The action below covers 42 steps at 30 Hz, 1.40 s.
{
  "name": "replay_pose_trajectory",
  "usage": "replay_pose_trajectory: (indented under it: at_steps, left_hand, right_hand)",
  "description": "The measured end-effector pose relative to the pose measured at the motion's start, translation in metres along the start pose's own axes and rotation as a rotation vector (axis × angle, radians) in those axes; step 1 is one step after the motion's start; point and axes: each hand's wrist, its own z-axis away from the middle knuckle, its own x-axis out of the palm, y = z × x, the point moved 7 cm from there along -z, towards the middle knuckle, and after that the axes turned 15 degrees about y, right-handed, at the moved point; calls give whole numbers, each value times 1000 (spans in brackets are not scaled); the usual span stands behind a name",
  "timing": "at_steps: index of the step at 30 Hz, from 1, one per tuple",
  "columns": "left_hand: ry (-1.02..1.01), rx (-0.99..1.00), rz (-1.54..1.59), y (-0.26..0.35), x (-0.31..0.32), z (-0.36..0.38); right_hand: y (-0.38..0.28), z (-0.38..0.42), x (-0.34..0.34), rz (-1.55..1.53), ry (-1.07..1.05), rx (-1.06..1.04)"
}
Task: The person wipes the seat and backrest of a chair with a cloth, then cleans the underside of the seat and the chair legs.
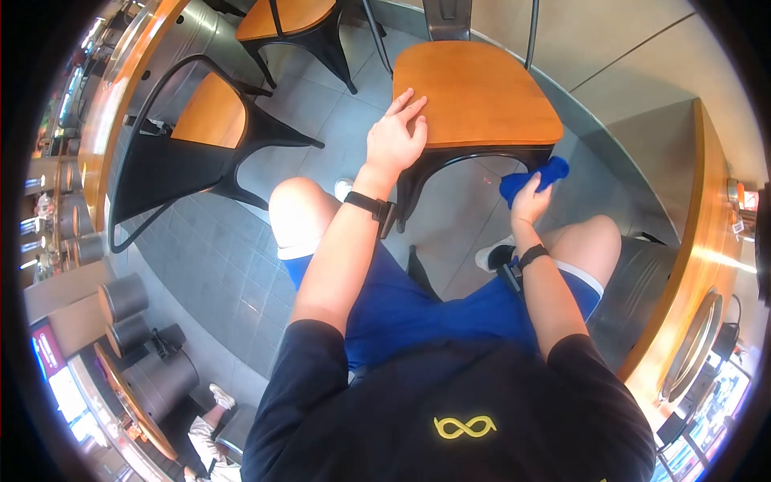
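Note:
My left hand (395,138) rests flat, fingers spread, on the front left edge of an orange wooden chair seat (482,92) with a black metal frame. My right hand (532,199) grips a blue cloth (536,178) and presses it against the black frame just under the seat's front right edge. Both wrists wear black bands. I crouch over the chair in blue shorts and a black shirt.
Two more orange-seated black chairs (210,112) stand to the left and behind. A long wooden counter (120,88) runs along the left, another wooden table (707,241) on the right. Round stools (124,299) and another person's legs (210,426) are at lower left. Grey tile floor lies between.

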Motion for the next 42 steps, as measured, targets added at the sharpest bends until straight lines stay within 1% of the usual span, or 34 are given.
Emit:
replay_pose_trajectory:
  at_steps: [2,3,5,6,8,9,10,12,13,15,16,18,19,20,22,23,24,25,26,28,29,30,32,33,34,35,36,37,38,39,40,41,42]
  left_hand:
    - [-12,-18,0,2,-2,0]
    - [-10,-18,-3,1,-2,0]
    - [-12,-14,-14,1,-2,0]
    - [-8,-16,-16,0,-2,0]
    - [-6,-28,-1,-1,-1,0]
    - [-2,-31,-2,0,0,0]
    - [-1,-34,-2,0,-1,0]
    - [2,-43,-7,0,-2,1]
    - [-1,-38,-13,1,-3,1]
    - [-11,-23,-26,-1,-4,2]
    - [-8,-27,-20,-1,-3,2]
    - [-17,-7,-8,3,0,1]
    - [-8,-7,-15,5,-2,0]
    - [0,-5,-22,6,-4,0]
    - [-6,27,-23,6,-1,2]
    - [9,27,-29,4,-1,2]
    - [-3,59,-19,8,-2,0]
    - [-16,28,-35,9,-2,0]
    - [-25,-15,-48,8,-2,1]
    - [-16,-3,-37,7,-2,0]
    - [-12,2,-36,3,0,0]
    - [-5,2,-37,1,2,0]
    - [-18,-9,-44,3,0,0]
    - [-12,1,-26,2,2,0]
    - [-2,0,-16,-1,1,2]
    - [19,28,-19,0,-2,2]
    - [52,-20,-31,-6,-3,5]
    - [38,-5,-7,-4,-2,3]
    - [33,14,7,-2,-5,2]
    - [74,37,3,-2,-6,4]
    - [109,70,-11,-3,-4,4]
    - [103,41,-7,-5,-5,3]
    - [88,21,-2,-4,-5,4]
  right_hand:
    - [71,2,6,40,11,263]
    - [76,-2,6,39,9,264]
    - [92,-2,11,114,-62,351]
    - [79,-2,9,112,-66,350]
    - [12,-9,0,142,-100,159]
    - [-19,-13,-2,79,-110,108]
    - [-36,-21,-4,79,-115,105]
    - [-93,-27,-1,-150,-196,-315]
    - [-104,-27,0,-149,-205,-313]
    - [-128,-21,-3,-256,-167,-425]
    - [-121,-18,-2,-258,-157,-417]
    - [-82,-10,-2,-35,1,-410]
    - [-29,-10,6,-41,48,-144]
    - [-13,-1,0,-28,79,161]
    - [41,7,-4,221,75,445]
    - [52,8,-5,209,109,472]
    - [45,8,-5,264,79,492]
    - [32,5,-5,320,45,502]
    - [14,4,-6,217,62,437]
    - [-14,-6,1,157,68,223]
    - [-32,-10,8,42,3,113]
    - [-68,-11,8,-70,-72,1]
    - [-135,-13,-4,-128,-162,-288]
    - [-122,-13,3,-223,-225,-146]
    - [-109,-10,5,-204,-282,-177]
    - [-91,-9,1,-105,-156,-244]
    - [-78,-5,0,-22,-23,-311]
    - [-54,2,-4,-117,49,-123]
    - [-16,3,0,-101,93,30]
    - [27,7,-2,176,69,327]
    - [54,13,-3,263,12,507]
    - [76,12,-2,298,2,576]
    - [65,4,-2,318,11,457]
